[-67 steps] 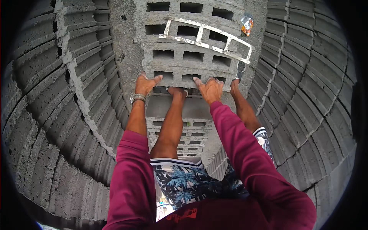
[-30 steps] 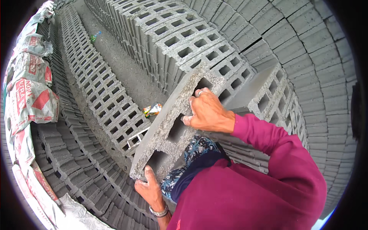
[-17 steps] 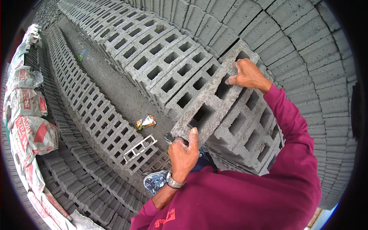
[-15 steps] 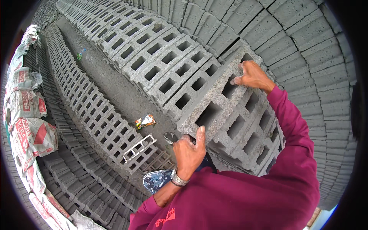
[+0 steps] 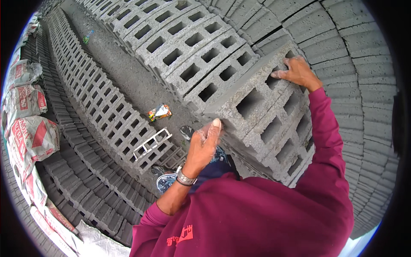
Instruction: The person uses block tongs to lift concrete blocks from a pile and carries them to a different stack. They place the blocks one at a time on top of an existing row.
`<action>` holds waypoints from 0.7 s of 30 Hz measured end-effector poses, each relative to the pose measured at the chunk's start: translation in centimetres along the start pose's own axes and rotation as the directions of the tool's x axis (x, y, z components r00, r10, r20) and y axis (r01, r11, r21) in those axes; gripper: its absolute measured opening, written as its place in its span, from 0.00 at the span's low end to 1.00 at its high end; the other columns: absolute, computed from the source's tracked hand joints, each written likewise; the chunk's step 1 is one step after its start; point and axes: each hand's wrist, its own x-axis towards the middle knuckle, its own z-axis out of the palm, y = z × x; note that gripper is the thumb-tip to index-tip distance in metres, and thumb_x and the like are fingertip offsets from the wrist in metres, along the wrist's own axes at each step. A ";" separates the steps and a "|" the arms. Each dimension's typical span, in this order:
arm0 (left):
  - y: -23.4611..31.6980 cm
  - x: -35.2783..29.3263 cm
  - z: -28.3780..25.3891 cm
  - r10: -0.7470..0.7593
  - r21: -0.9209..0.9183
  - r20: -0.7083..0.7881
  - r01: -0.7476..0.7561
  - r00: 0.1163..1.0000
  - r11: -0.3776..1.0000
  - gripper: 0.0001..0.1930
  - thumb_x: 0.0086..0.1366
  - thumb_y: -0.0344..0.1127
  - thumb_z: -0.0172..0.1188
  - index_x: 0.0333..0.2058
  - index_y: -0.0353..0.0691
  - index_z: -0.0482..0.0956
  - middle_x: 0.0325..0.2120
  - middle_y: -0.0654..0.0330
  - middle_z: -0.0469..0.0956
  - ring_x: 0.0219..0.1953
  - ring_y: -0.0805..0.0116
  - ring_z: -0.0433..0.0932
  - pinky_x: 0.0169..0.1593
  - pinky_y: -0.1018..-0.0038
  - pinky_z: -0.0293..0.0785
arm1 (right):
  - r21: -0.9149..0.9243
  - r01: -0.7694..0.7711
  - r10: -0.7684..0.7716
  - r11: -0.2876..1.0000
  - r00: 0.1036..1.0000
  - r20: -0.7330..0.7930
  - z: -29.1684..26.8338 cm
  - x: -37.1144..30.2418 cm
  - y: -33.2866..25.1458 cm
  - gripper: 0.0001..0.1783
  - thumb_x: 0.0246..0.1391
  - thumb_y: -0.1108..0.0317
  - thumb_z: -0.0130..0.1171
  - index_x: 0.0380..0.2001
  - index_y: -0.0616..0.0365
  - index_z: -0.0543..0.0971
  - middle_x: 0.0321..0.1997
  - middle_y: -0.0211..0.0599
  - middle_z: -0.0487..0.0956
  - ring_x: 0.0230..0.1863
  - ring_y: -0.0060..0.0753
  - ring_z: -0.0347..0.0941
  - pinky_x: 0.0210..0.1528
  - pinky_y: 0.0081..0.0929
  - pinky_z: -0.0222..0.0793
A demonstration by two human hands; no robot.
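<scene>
Block (image 5: 261, 87) now down on stack (image 5: 282, 118)

Block yard is being shown, packed with hollow concrete blocks (image 5: 252, 73). Long low row of blocks (image 5: 98, 90) is being seen at left, rectangular holes being turned upward. Higher block stack (image 5: 183, 48) is being set off from it by strip of gritty ground (image 5: 120, 70). Right side is being enclosed by tall wall of stacked grey blocks (image 5: 364, 103). Far left is being edged by large printed sacks (image 5: 30, 137). Crumpled wrapper (image 5: 159, 112) is being seen on ground strip.
</scene>
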 end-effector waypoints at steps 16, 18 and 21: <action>-42.8 -21.3 -40.5 -0.233 0.112 -0.860 0.614 0.454 0.781 0.21 0.66 0.49 0.55 0.42 0.36 0.84 0.37 0.40 0.82 0.43 0.43 0.82 0.46 0.58 0.75 | 0.559 0.198 -0.471 0.806 0.785 0.402 26.0 -11.3 -46.1 0.18 0.53 0.59 0.62 0.41 0.64 0.83 0.36 0.56 0.83 0.39 0.55 0.81 0.46 0.40 0.74; -46.4 -22.9 -43.5 -0.195 0.100 -0.895 0.608 0.401 0.788 0.20 0.65 0.48 0.57 0.42 0.36 0.84 0.36 0.42 0.83 0.42 0.46 0.83 0.46 0.60 0.76 | 0.593 0.223 -0.524 0.773 0.752 0.400 37.8 -11.2 -49.2 0.21 0.53 0.56 0.62 0.42 0.61 0.83 0.38 0.58 0.82 0.42 0.57 0.80 0.48 0.42 0.73; -50.1 -22.1 -46.5 -0.216 0.059 -0.894 0.582 0.392 0.811 0.19 0.66 0.46 0.59 0.40 0.34 0.84 0.31 0.49 0.84 0.36 0.61 0.83 0.41 0.67 0.75 | 0.458 -0.022 -0.244 0.889 0.823 0.513 52.1 -9.5 -52.8 0.27 0.51 0.53 0.63 0.48 0.62 0.81 0.45 0.60 0.81 0.49 0.58 0.78 0.53 0.42 0.71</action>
